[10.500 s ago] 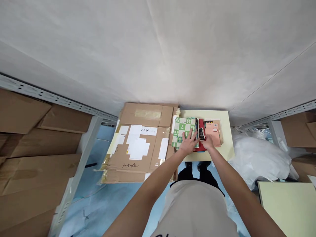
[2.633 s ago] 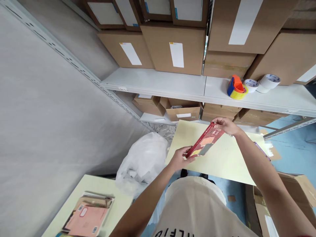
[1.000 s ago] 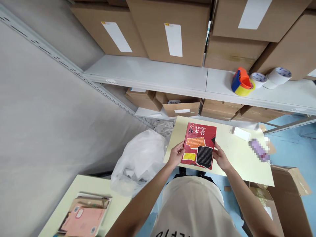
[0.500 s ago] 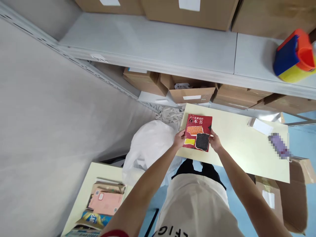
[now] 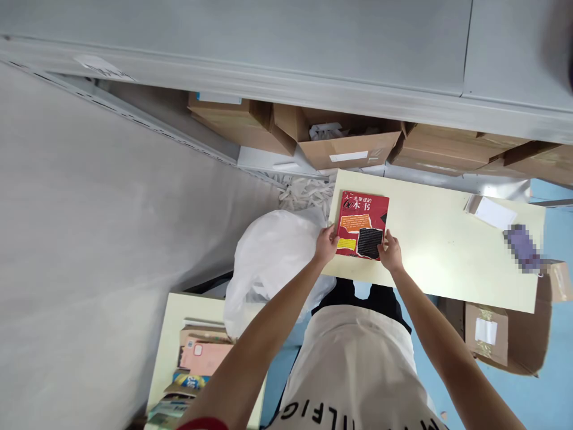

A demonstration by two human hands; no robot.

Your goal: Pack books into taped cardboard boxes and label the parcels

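A red book [image 5: 363, 218] with orange, yellow and black patches on its cover lies over the left end of the pale yellow table [image 5: 430, 239]. My left hand [image 5: 326, 243] grips its left edge, fingers curled round the side. On the opposite edge, near the lower right corner, my right hand [image 5: 391, 252] has hold of it too. The cover faces up with its title at the far side. Whether the book rests on the tabletop or is slightly raised, I cannot tell.
At the table's right lie a white packet [image 5: 492, 212] and a blurred purple item [image 5: 523, 246]. A white plastic bag [image 5: 273, 257] bulges at the left, beside a second table [image 5: 163, 340] with stacked books [image 5: 206, 358]. Cardboard boxes [image 5: 353, 152] fill the shelf ahead.
The view has tipped downward, so the upper shelf's boxes and the colourful container are out of sight. Both hands still hold the red book, which keeps nearly the same spot over the table.
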